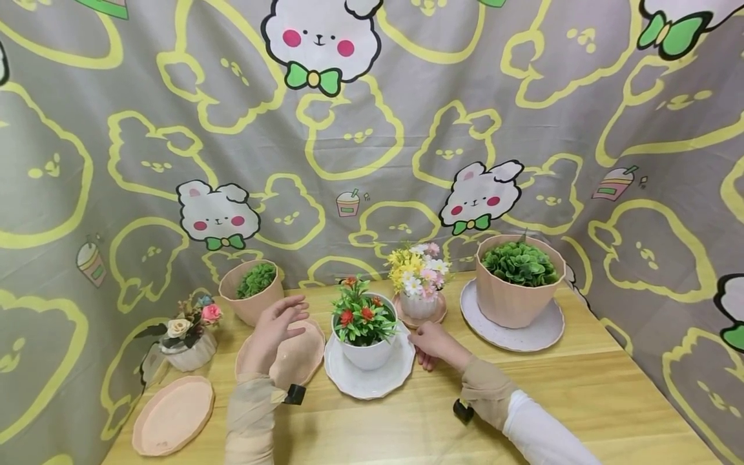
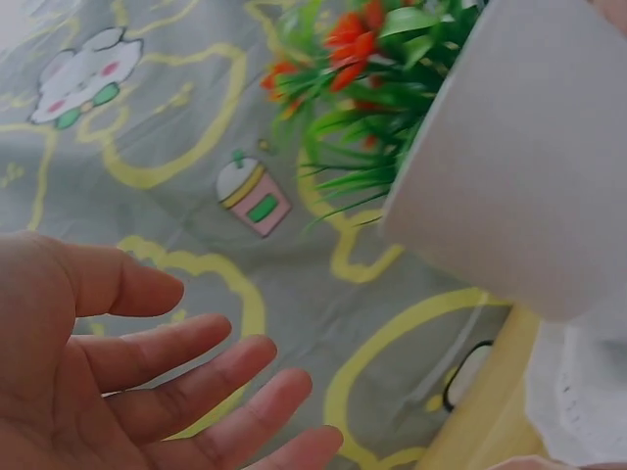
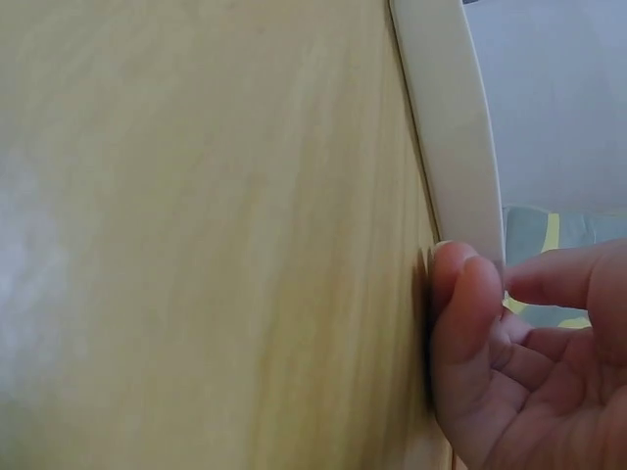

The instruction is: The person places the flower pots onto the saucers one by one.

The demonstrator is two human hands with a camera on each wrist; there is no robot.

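A white pot (image 1: 369,352) of red flowers (image 1: 363,316) stands on a white saucer (image 1: 360,384) at the middle of the wooden table (image 1: 581,387). My left hand (image 1: 279,326) hovers open just left of the pot, above an empty pink saucer (image 1: 302,358), and holds nothing. In the left wrist view the left hand (image 2: 147,382) has its fingers spread, with the white pot (image 2: 519,166) close by. My right hand (image 1: 430,345) is at the saucer's right edge. In the right wrist view the right hand (image 3: 509,343) pinches the rim of the white saucer (image 3: 451,147), thumb against the tabletop.
Behind the left hand stands a small pink pot (image 1: 252,294) of greenery. A rose vase (image 1: 188,342) and another pink saucer (image 1: 171,413) lie at the left. A mixed bouquet pot (image 1: 418,284) and a large pink pot (image 1: 517,281) on a white plate (image 1: 514,336) stand at the back right. Patterned cloth surrounds the table.
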